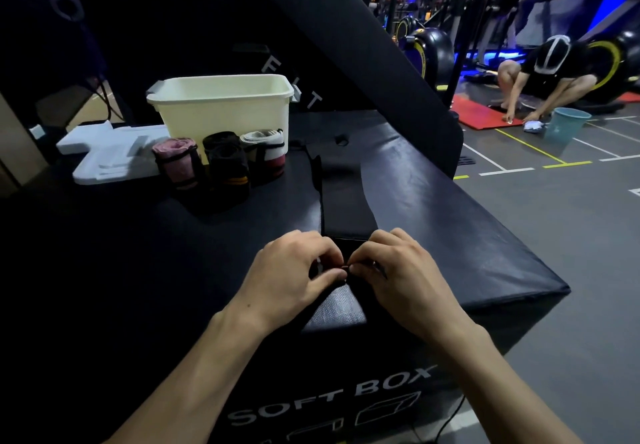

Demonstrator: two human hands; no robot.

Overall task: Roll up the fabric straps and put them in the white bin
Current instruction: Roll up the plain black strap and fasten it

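A black fabric strap (341, 197) lies stretched out flat on the black soft box (467, 235), running away from me toward the white bin (221, 107). My left hand (294, 270) and my right hand (398, 267) sit side by side at the strap's near end, fingers curled and pinching its edge between thumbs and fingertips. Three rolled straps stand in front of the bin: a pink one (175, 163), a black one with an orange stripe (227, 163) and a grey-white one (265, 152). What is inside the bin is hidden.
White foam pieces (104, 152) lie left of the bin. A black padded panel (311, 38) leans behind the box. On the floor at the right a crouching person (540, 76) works on a red mat (485, 114) beside a teal bucket (568, 125). Gym machines stand behind.
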